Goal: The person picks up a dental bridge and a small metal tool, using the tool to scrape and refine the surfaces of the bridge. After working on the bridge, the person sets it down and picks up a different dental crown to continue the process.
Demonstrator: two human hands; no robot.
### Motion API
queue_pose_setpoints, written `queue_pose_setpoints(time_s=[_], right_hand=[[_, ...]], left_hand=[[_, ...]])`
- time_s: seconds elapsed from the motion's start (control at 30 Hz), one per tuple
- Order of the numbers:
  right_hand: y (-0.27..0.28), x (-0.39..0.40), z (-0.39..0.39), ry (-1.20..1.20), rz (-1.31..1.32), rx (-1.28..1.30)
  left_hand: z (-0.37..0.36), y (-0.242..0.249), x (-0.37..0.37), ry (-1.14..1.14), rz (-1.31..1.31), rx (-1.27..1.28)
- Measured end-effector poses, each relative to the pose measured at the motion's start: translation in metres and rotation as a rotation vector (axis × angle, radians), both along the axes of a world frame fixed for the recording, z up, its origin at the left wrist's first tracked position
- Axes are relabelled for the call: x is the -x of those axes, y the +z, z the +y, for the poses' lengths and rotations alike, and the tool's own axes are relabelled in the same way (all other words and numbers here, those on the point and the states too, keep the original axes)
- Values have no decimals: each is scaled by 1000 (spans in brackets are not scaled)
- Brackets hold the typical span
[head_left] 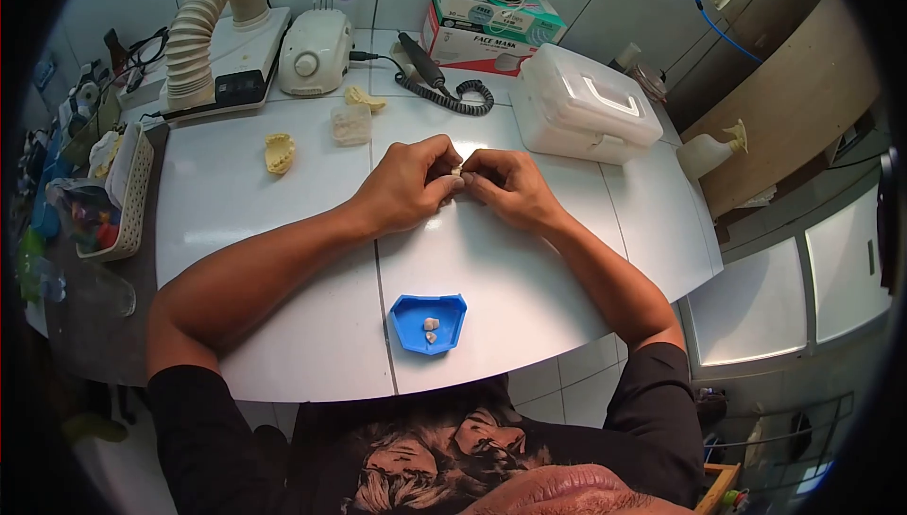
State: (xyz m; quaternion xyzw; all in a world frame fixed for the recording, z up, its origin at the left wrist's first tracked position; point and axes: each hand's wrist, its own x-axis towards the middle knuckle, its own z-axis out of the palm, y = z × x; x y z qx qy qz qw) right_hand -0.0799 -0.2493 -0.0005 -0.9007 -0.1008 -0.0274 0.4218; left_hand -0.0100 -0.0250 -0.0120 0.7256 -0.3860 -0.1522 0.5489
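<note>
My left hand [406,184] and my right hand [515,189] meet over the white table [510,260]. Between their pinched fingertips is a small whitish dental piece [457,172], perhaps a crown; the fingers cover most of it. Both hands are closed on it. Nearer to me lies a blue tray [402,331] holding a few small tooth-like pieces [432,324]. Left of my left hand sit a yellow dental cast [280,153] and a clear little box [351,125], with another yellow cast piece [365,98] just behind the box.
Along the back stand a ribbed hose unit [192,47], a white control box [316,52], a black handpiece [421,60] with coiled cord, and face mask boxes [477,41]. A white case [590,104] is behind my right hand. A woven basket [135,194] stands far left, a spray bottle [707,154] far right.
</note>
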Motion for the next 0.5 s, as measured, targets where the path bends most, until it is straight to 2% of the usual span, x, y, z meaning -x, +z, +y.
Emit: queue_pose_setpoints(time_s=[0.07,0.23,0.33,0.5], right_hand=[[7,-2,0,-5,89,-27],[8,3,-1,28,5,8],[6,7,-2,31,-47,28],[-3,13,-1,25,-156,-6]], left_hand=[[0,4,2,19,-1,-47],[-2,-4,0,81,-236,-5],[-3,0,4,70,-197,-31],[-3,-6,9,75,-480,-25]])
